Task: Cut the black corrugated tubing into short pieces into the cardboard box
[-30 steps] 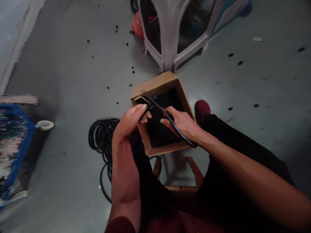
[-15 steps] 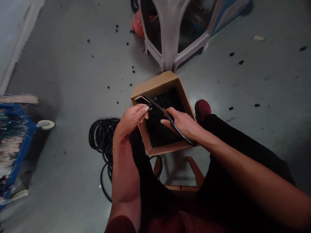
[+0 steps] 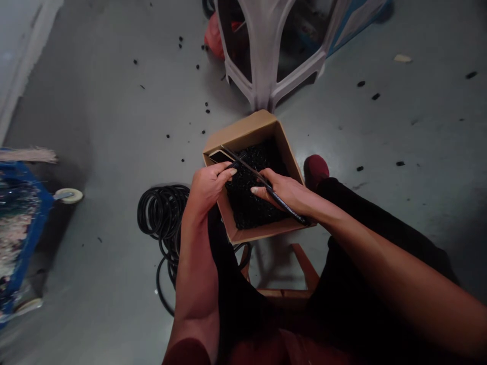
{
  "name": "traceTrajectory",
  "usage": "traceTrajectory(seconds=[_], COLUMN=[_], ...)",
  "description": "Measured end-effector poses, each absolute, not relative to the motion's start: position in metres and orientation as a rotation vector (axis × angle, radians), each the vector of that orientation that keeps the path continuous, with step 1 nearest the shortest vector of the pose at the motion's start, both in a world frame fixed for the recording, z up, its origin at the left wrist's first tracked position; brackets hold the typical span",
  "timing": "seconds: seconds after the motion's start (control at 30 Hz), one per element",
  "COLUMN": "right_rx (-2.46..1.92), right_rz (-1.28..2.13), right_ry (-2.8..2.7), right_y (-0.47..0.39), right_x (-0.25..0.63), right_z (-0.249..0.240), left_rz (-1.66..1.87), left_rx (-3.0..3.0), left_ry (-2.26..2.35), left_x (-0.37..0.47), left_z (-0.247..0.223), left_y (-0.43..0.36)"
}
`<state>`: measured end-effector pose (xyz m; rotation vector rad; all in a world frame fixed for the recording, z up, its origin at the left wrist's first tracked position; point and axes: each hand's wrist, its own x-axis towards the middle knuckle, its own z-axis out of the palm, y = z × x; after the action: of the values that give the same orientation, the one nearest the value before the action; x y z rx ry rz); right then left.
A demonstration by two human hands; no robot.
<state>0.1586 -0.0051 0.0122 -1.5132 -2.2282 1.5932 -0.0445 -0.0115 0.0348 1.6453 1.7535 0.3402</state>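
Observation:
My left hand (image 3: pixel 213 183) is closed, thumb against fingers, on the end of a black rubber hose (image 3: pixel 236 165) above the box's left side. My right hand (image 3: pixel 283 191) grips a pair of long dark scissors (image 3: pixel 249 169). Their blades point up and left, lie close together and cross right at the hose end. Below both hands stands an open cardboard box (image 3: pixel 243 128), with many short black pieces (image 3: pixel 256 210) inside. A flat dark object with a pale edge (image 3: pixel 220 156) leans in its far left corner. Coiled black hose (image 3: pixel 152 210) lies left of my left forearm.
A pale plastic stool (image 3: pixel 263 56) stands right behind the box, with a red bag (image 3: pixel 214 38) beside its leg. On the left is a blue wheeled cart (image 3: pixel 45 197). Small black bits lie scattered over the floor (image 3: pixel 114 152). Part of a wooden stool (image 3: pixel 304 266) shows between my legs.
The scissor blades, slightly apart before, have come together at the hose end. My left hand has turned a little and the handles have drawn closer. The whole view has shifted slightly.

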Motion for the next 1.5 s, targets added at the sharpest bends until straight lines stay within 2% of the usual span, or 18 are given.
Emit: traceTrajectory(seconds=[0.4,1.5], right_rx=[-1.595,-1.641], right_rz=[1.541,1.520], right_ry=[-2.274,-2.281], right_y=[-0.006,-0.011], right_x=[0.159,0.160], right_z=[0.009,0.004], left_rz=[0.213,0.299], left_rx=[1.710,1.522], left_ry=[1.798,1.660], left_x=[-0.044,-0.053], left_z=[0.033,0.031], left_y=[-0.010,-0.010])
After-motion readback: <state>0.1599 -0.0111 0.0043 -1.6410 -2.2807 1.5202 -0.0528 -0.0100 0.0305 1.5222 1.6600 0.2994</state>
